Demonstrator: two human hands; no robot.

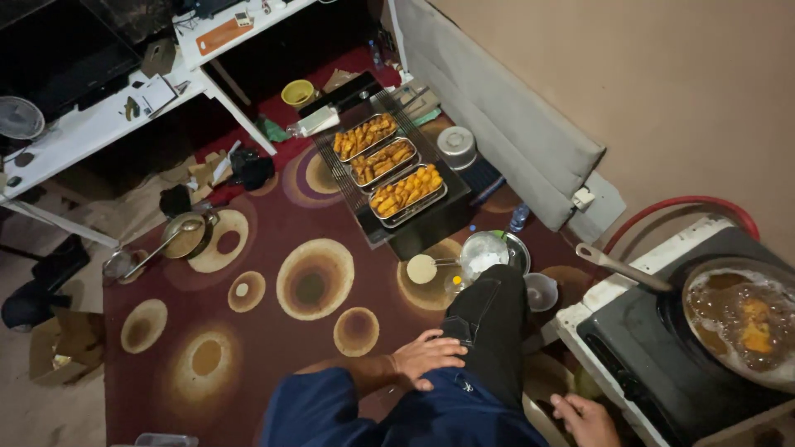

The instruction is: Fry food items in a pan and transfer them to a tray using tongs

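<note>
Left hand: left hand [424,358] lies flat on the person's knee [489,331], fingers spread, holding nothing.
Right hand: right hand [586,418] hangs just beside the stove [654,364], loosely open and empty.
Frying pan: frying pan [737,327] sits on the stove at the right, food pieces [755,331] bubbling in oil; its handle [621,267] juts out over the stove edge.
Floor: three trays of fried pieces [387,170] rest on a rack, well apart from the pan.
Risk: a knock from a rising knee or arm on the handle could probably tip hot oil; unattended pieces may overbrown.

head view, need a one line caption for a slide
Seated by a stove, left hand resting on the knee, right hand low beside it; pan frying, three trays of golden pieces.
</note>
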